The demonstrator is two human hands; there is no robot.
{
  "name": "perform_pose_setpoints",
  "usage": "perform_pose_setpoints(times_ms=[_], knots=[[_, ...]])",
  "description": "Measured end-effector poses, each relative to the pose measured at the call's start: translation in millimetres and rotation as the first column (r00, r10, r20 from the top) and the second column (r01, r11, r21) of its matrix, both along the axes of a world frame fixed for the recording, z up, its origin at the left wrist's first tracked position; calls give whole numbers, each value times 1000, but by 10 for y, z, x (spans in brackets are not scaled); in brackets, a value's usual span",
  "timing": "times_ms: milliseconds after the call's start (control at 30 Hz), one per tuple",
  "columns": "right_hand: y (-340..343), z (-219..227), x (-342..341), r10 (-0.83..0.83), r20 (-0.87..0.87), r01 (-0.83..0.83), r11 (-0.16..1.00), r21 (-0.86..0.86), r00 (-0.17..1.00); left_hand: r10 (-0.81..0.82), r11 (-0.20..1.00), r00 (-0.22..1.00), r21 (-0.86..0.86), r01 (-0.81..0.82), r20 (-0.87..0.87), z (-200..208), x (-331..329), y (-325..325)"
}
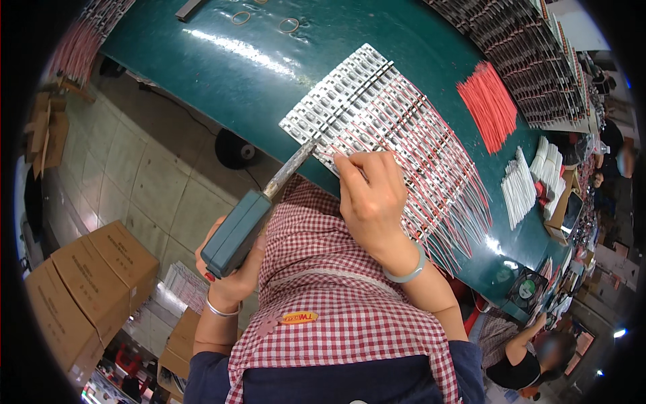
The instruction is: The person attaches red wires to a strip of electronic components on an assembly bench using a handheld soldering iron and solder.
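Left hand [235, 279] grip wrapped around green soldering tool [232, 232], tip at white panel [346, 97] near edge. Right hand [373, 202] grip curled beside tip, can't tell if closed on a wire. Panel lies on green desk [202, 74].

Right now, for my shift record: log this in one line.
left hand: grips dark-teal boxy tool with metal barrel | right hand: fingers at white rectangular module array, near barrel tip | right of array: red wire bundle
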State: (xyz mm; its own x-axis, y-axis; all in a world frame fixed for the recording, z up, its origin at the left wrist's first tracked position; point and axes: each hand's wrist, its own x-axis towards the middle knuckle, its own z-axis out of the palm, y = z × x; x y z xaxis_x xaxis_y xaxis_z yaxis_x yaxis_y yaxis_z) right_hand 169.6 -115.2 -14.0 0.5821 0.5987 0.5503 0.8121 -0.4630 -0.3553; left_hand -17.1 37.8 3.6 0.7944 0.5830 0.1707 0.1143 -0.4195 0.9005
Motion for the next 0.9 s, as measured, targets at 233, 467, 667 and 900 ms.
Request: perform_pose_setpoints(times_ms=[233, 467, 667, 900], knots=[[-6, -18, -51, -7, -48, 6, 1000, -19, 999, -15, 1000, 998, 1, 15, -60, -12, -59, 14], [12, -45, -48, -20, -25, 19, 999, -28, 999, -54, 997, 996, 43, 57, -77, 27, -13, 16], [15, -50, -59, -31, -23, 29, 998, -52, 999, -52, 999, 994, 6, 53, -96, 25, -4, 6], [16, -27, -63, -30, -35, 27, 996, -80, 999, -39, 999, 996, 0, 39, -80, -44, -58, 9]])
